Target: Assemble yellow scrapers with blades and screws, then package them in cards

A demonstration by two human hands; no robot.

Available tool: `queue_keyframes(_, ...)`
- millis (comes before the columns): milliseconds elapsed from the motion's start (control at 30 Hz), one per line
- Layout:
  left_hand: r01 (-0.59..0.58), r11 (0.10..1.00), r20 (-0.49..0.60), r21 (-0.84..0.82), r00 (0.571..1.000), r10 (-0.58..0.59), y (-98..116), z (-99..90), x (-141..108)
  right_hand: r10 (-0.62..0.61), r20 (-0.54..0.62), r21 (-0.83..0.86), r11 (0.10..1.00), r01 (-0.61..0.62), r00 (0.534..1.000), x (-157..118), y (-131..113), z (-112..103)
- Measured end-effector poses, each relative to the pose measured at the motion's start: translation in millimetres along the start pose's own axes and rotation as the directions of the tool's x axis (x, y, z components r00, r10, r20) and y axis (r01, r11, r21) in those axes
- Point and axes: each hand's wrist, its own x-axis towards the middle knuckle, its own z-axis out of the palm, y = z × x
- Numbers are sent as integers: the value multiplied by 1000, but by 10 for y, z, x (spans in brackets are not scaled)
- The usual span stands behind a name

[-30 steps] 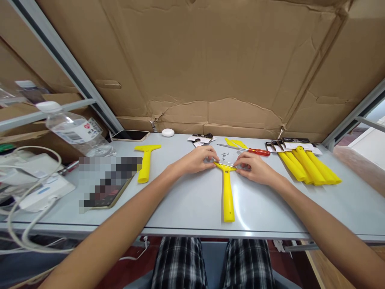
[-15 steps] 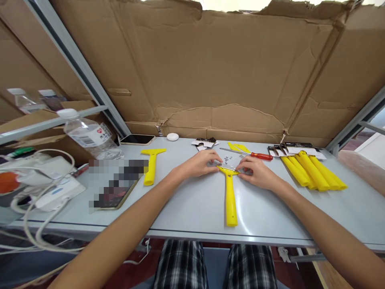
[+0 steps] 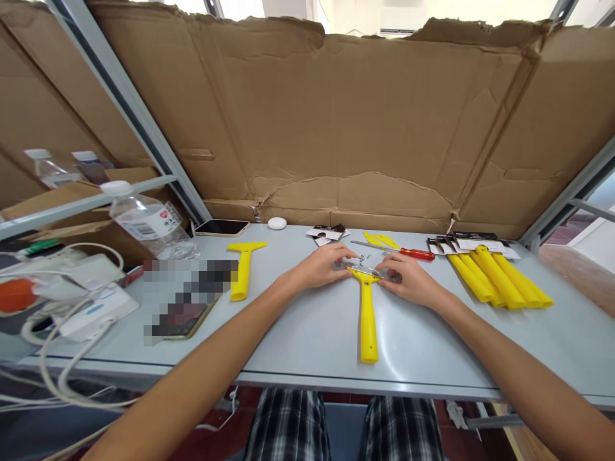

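Head view: the person's left hand (image 3: 327, 264) and right hand (image 3: 408, 275) meet over the middle of the desk (image 3: 307, 339), at the top of a yellow scraper (image 3: 368, 320). Scraper lies flat, T-shaped, handle pointing at the person. A thin shiny strip (image 3: 364, 271) sits along its crosspiece. Left fingers are bent, drawn in towards the thumb, with the strip's left end between them; right fingers curl in much the same way at the right end (exact fingertip contact too small to tell).

Just beyond the hands: red screwdriver (image 3: 417, 254), slanted, small yellow pieces (image 3: 382, 239) behind its shaft, then some cards (image 3: 327, 233). Left of the arms, a second yellow scraper (image 3: 243, 272), a phone (image 3: 221, 227) by the cardboard (image 3: 336, 115), a white case (image 3: 277, 223) beside it, another phone partly pixelated out, a tilted bottle (image 3: 151, 224) and white cables (image 3: 60, 378). To the right, a bunch of yellow handles (image 3: 500, 275) with cards at their far ends.
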Motion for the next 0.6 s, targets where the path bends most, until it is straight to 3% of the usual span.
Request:
queue_keyframes(467, 30, 999, -36, 23, 999, -29, -22, 40, 8, -9, -22, -27, 1000, 9, 1000, 32, 67, 50)
queue_keyframes(600, 121, 991, -6, 62, 993, -121, 63, 32, -40, -14, -35, -35, 999, 13, 999, 16, 71, 75)
